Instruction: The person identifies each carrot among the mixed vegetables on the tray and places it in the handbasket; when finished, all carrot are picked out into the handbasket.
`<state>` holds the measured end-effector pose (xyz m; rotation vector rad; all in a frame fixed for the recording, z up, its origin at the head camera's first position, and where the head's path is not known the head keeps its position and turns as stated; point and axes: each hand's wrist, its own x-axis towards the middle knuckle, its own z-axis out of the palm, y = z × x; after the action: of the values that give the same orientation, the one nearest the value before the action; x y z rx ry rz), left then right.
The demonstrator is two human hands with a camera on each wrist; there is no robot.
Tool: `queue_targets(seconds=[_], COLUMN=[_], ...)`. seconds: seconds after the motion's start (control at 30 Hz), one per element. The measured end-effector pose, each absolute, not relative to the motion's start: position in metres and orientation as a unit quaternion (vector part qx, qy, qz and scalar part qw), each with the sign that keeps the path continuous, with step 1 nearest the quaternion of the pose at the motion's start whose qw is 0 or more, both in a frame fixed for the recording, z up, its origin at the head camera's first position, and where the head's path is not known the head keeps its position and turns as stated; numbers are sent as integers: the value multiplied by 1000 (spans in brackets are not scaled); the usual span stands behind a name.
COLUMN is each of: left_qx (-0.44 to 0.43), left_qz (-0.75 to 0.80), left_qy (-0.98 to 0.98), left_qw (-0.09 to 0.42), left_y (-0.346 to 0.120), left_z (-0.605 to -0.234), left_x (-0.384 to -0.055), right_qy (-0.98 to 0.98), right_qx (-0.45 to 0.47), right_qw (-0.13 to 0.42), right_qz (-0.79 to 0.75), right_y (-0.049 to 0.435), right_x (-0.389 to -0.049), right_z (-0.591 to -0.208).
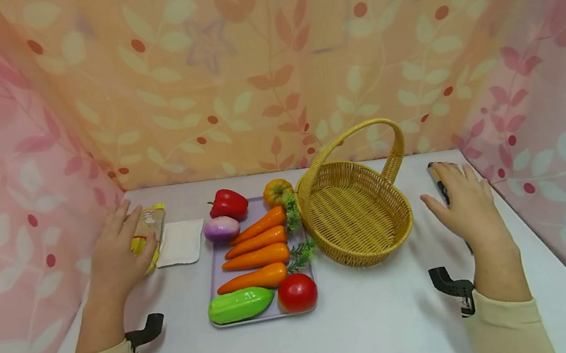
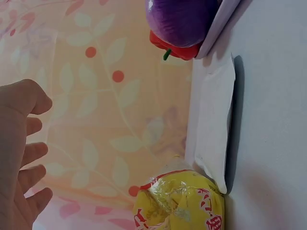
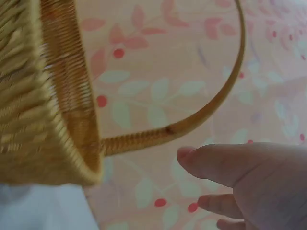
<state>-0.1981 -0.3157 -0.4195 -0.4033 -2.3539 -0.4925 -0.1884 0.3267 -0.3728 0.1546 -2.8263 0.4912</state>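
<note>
While the left hand (image 1: 118, 256) hovers left of the wicker basket (image 1: 356, 211), the right hand (image 1: 467, 207) hovers right — both loosely spread, holding nothing.

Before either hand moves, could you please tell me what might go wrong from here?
The tomato sits at the tray's front right corner and is round, so a bump could roll it off. The carrot leaves reach the basket's side in the head view, so shifting the basket might drag them. The left hand is near the yellow bag; a careless sweep might push that into the white pouch.
</note>
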Motion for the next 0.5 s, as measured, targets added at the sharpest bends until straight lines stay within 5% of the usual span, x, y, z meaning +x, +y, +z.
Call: queue_targets(seconds=[0.23,0.37,0.5], left_qx=[-170,-149,-141], left_qz=[-257,-323,-404], left_qy=[-882,-883,-871], left_qw=[357,307,242], left_y=[-311,-304,-295], left_z=[-425,-430,-432], left_x=[-200,-199,-197], right_qy=[-966,-962,-950], right_qx=[82,76,98], right_qw=[116,72,86], right_qz=[215,252,282], right_y=[309,301,292], right_x=[-179,-166,-154], right_z=[-347,-331,-322])
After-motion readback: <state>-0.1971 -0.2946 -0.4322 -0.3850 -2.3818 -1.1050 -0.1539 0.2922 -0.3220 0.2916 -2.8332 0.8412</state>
